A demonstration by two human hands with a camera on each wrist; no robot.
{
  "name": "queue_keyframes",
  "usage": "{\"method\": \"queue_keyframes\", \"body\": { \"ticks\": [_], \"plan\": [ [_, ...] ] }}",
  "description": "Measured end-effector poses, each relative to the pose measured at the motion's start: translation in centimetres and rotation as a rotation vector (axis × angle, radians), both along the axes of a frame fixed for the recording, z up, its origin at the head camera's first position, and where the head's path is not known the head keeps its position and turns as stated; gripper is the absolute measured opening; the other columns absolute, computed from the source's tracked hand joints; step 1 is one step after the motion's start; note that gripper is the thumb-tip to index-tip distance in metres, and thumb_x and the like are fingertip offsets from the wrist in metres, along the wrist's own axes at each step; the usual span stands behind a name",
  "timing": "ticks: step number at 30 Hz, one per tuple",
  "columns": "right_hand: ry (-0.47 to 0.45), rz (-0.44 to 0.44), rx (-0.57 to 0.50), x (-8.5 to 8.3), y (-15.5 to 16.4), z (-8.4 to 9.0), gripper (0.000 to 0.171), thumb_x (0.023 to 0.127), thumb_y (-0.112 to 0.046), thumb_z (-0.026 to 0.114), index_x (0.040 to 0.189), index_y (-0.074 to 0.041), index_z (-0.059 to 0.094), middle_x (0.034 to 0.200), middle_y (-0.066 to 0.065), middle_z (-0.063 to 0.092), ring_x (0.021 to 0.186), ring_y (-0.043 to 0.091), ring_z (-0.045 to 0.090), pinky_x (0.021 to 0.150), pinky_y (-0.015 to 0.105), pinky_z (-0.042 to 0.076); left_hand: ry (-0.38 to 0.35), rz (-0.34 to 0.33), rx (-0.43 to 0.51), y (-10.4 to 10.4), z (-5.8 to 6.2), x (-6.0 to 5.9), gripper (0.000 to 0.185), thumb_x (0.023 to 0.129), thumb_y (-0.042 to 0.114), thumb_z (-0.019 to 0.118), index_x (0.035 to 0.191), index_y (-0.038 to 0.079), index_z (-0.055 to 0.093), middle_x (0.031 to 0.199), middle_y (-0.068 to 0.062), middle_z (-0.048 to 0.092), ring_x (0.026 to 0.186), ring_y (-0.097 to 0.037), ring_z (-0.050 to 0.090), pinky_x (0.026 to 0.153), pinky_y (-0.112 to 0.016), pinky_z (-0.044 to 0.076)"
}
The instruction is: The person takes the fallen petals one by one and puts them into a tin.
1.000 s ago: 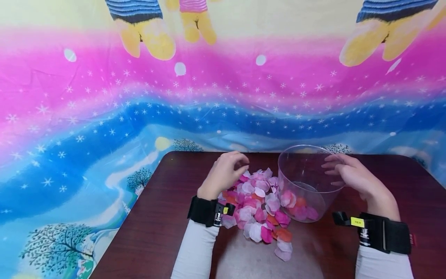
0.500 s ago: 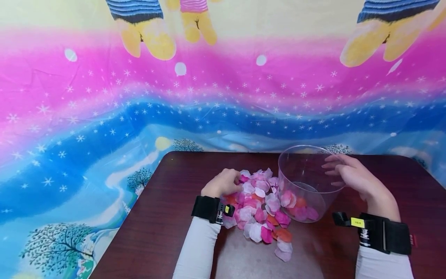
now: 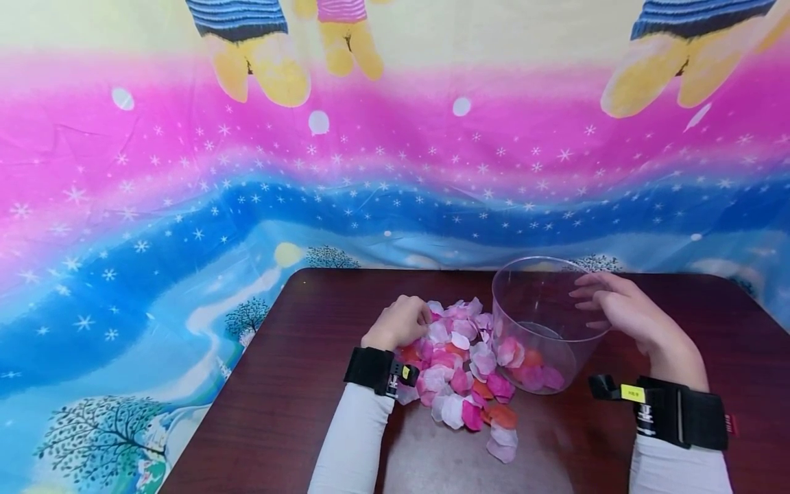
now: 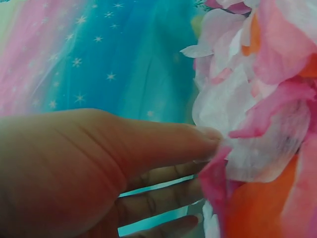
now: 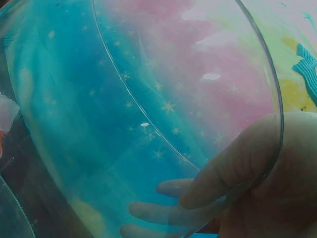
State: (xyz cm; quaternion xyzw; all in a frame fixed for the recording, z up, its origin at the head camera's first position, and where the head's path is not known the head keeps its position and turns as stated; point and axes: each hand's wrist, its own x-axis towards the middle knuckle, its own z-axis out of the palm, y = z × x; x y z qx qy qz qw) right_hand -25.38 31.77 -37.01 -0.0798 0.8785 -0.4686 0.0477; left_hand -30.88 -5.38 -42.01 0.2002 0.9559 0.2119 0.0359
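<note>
My left hand (image 3: 398, 322) is at the left edge of a heap of fake flower petals (image 3: 459, 367) in pink, white, magenta and orange. In the left wrist view its thumb pinches at a white petal (image 4: 223, 114) and a magenta petal (image 4: 214, 176), the other fingers behind. My right hand (image 3: 636, 312) grips the right side of a clear plastic tub (image 3: 503, 312) near its rim. Through the plastic, the right wrist view shows that hand's thumb and fingers (image 5: 158, 213). Several pink and orange petals (image 3: 537, 370) lie in the bottom of the tub.
The dark reddish-brown table (image 3: 259, 412) has a pale glossy patch at its front. A pink-and-white petal (image 3: 503, 442) lies at the heap's near end. Behind the table hangs a printed backdrop cloth (image 3: 382, 151) with snowflakes. Black straps (image 3: 685, 412) with small cameras circle both wrists.
My left hand has come down from above the heap's far left onto the petals, then shifted slightly right. The right hand and tub have kept their place.
</note>
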Motion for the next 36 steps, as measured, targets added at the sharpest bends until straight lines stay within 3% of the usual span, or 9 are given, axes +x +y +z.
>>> {"method": "queue_keyframes", "body": {
  "ticks": [6, 10, 18, 21, 25, 29, 36],
  "plan": [
    [-0.002, 0.000, -0.005, 0.0, 0.0, 0.0, 0.048, 0.105, -0.005, 0.022, 0.147, 0.013, 0.032, 0.143, 0.041, 0.044, 0.129, 0.058, 0.048, 0.088, 0.054, 0.057, 0.022, 0.013, 0.102, -0.8, 0.7, 0.1, 0.007, 0.095, 0.014, 0.074, 0.100, 0.013, 0.078, 0.090, 0.002, 0.069, 0.077, -0.013, 0.062, 0.071, -0.030, 0.055],
    [0.000, 0.001, -0.005, 0.0, 0.0, 0.1, 0.047, 0.105, -0.005, 0.024, 0.147, 0.014, 0.032, 0.143, 0.041, 0.044, 0.129, 0.058, 0.048, 0.088, 0.054, 0.057, 0.079, 0.003, 0.160, -1.6, 1.7, 0.2, 0.006, 0.096, 0.015, 0.072, 0.100, 0.013, 0.077, 0.087, 0.003, 0.068, 0.078, -0.012, 0.062, 0.070, -0.030, 0.053],
    [0.000, 0.005, -0.006, 0.0, 0.0, 0.1, 0.048, 0.104, -0.004, 0.022, 0.147, 0.014, 0.032, 0.142, 0.041, 0.045, 0.129, 0.058, 0.048, 0.087, 0.054, 0.057, 0.271, 0.049, 0.272, -2.8, 4.5, 1.0, 0.007, 0.097, 0.019, 0.073, 0.102, 0.017, 0.076, 0.088, 0.006, 0.072, 0.082, -0.011, 0.064, 0.074, -0.035, 0.052],
    [0.000, 0.008, -0.005, 0.0, 0.1, 0.0, 0.048, 0.104, -0.004, 0.021, 0.147, 0.014, 0.032, 0.142, 0.041, 0.045, 0.129, 0.058, 0.048, 0.087, 0.053, 0.058, 0.363, 0.037, 0.332, -2.5, 5.5, 1.6, 0.008, 0.097, 0.018, 0.073, 0.104, 0.017, 0.076, 0.091, 0.006, 0.072, 0.082, -0.011, 0.062, 0.073, -0.033, 0.051],
    [0.001, 0.008, -0.001, 0.0, 0.1, 0.0, 0.048, 0.104, -0.005, 0.021, 0.147, 0.014, 0.032, 0.143, 0.041, 0.044, 0.129, 0.058, 0.049, 0.087, 0.053, 0.058, 0.470, -0.022, 0.428, -1.1, 6.7, 2.6, 0.010, 0.097, 0.017, 0.072, 0.106, 0.016, 0.077, 0.094, 0.004, 0.072, 0.081, -0.008, 0.061, 0.072, -0.029, 0.052],
    [-0.002, 0.005, 0.002, 0.0, 0.0, 0.0, 0.048, 0.105, -0.005, 0.021, 0.148, 0.014, 0.032, 0.143, 0.041, 0.044, 0.129, 0.058, 0.048, 0.088, 0.054, 0.057, 0.531, -0.133, 0.516, 1.2, 7.4, 3.6, 0.009, 0.096, 0.013, 0.073, 0.104, 0.010, 0.076, 0.093, 0.001, 0.073, 0.080, -0.008, 0.064, 0.075, -0.026, 0.055],
    [-0.006, 0.000, 0.010, 0.1, -0.1, 0.1, 0.048, 0.105, -0.005, 0.021, 0.148, 0.014, 0.031, 0.143, 0.041, 0.044, 0.129, 0.058, 0.048, 0.089, 0.054, 0.057, 0.634, -0.287, 0.540, 5.3, 7.1, 5.2, 0.008, 0.097, 0.012, 0.072, 0.103, 0.011, 0.077, 0.096, 0.002, 0.074, 0.090, -0.011, 0.064, 0.083, -0.019, 0.049]
  ]
}}
